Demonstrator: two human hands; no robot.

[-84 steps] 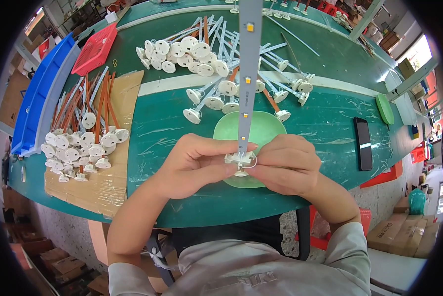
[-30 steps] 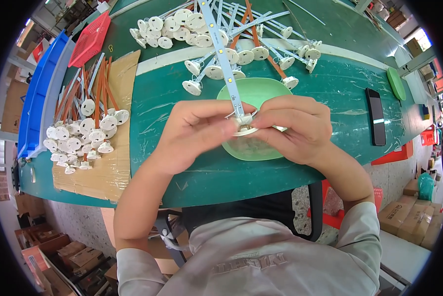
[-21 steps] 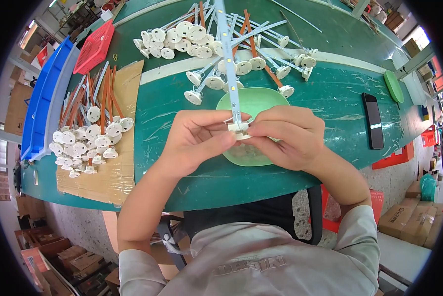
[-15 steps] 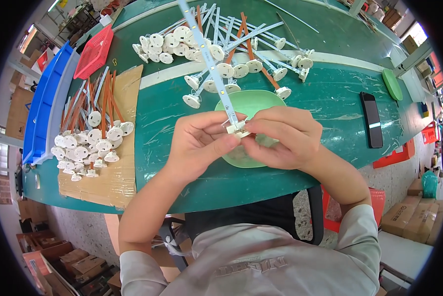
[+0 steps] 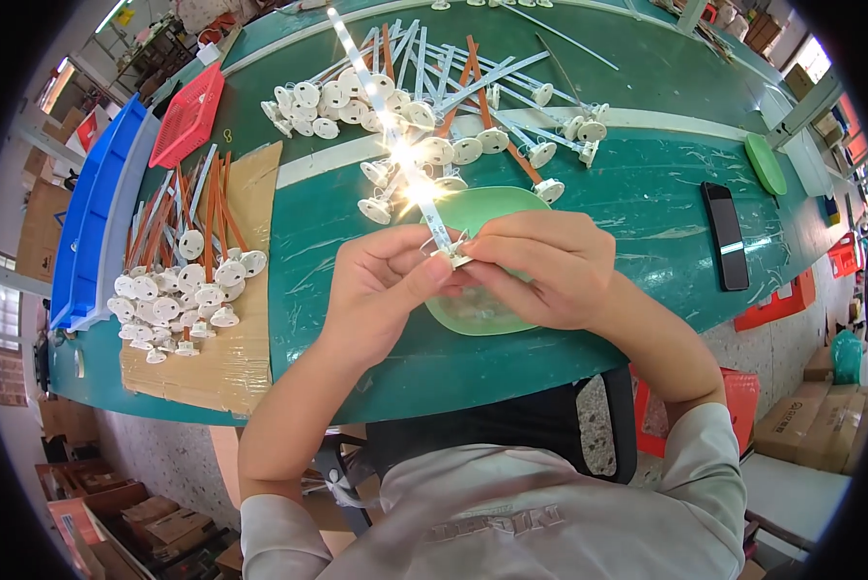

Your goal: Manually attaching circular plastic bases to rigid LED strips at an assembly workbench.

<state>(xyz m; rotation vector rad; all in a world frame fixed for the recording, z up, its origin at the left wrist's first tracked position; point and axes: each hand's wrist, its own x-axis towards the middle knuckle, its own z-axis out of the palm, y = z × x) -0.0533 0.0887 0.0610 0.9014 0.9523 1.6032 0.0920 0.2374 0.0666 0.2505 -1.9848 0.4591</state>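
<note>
Pinching a thin strip (image 5: 395, 126) and its white cap (image 5: 450, 253) above the green dish (image 5: 473, 208), both hands (image 5: 386, 285) (image 5: 545, 266) close fingers on its near end; it looks light, bendy and fragile.

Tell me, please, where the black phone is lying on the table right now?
In the head view the black phone lies flat on the green table on the person's right, beyond the right hand and just below the round green lid.
</note>
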